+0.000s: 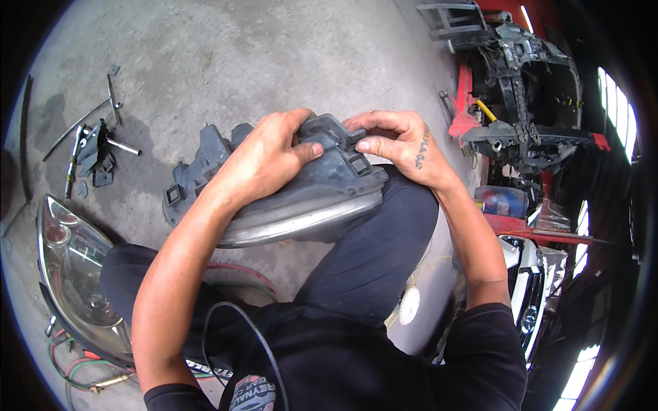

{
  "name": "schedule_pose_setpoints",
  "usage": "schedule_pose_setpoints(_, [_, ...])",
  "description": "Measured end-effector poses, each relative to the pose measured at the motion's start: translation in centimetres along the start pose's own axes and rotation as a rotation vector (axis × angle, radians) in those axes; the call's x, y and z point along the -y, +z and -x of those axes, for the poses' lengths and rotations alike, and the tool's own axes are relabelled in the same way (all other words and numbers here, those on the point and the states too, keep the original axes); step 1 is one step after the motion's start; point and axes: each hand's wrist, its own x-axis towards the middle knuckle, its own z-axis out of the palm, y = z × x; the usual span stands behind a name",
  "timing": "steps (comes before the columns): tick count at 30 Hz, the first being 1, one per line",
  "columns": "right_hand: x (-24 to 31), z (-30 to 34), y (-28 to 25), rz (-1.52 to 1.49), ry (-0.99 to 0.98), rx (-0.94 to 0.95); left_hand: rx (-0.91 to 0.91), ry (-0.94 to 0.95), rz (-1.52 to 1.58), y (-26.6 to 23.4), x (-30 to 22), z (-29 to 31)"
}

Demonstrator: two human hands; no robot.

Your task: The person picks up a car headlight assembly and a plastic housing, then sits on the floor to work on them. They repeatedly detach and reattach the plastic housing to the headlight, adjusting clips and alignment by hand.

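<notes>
A car headlight (pixel 329 188) with a dark grey plastic housing rests across my thighs, its clear lens edge turned toward me. My left hand (pixel 277 151) lies over the top of the housing, the thumb pressed on it and the fingers wrapped over the far side. At the housing's right end, my right hand (pixel 397 140) pinches a mounting tab (pixel 353 139) between thumb and fingers. The fingertips of the left hand are hidden behind the housing.
A second headlight (pixel 79 267) lies on the floor at my left. Beyond it are a ratchet (pixel 72 164), a lug wrench (pixel 113 103) and broken black plastic pieces (pixel 92 147). Red and green hoses (pixel 65 363) run at lower left. A stripped car frame (pixel 514 89) stands at the right.
</notes>
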Motion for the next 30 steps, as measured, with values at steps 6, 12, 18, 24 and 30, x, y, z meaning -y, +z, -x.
schedule_pose_setpoints(6, [0.3, 0.2, 0.1, 0.057, 0.012, -0.011, 0.039, -0.031, -0.054, -0.2, -0.5, 0.1])
schedule_pose_setpoints(12, [0.3, -0.2, 0.1, 0.055, -0.043, 0.012, -0.001, 0.057, -0.038, 0.0, 0.2, 0.4])
schedule_pose_setpoints(18, [0.0, 0.0, 0.1, 0.098, -0.074, 0.017, -0.006, 0.085, -0.024, 0.5, 0.6, 0.2])
schedule_pose_setpoints(24, [0.1, -0.1, 0.3, 0.101, -0.104, 0.024, -0.052, 0.085, -0.033, 0.6, 0.7, -0.3])
schedule_pose_setpoints(30, [0.2, -0.1, 0.0, 0.083, -0.112, 0.039, -0.075, 0.100, -0.011, 0.7, 0.3, -0.3])
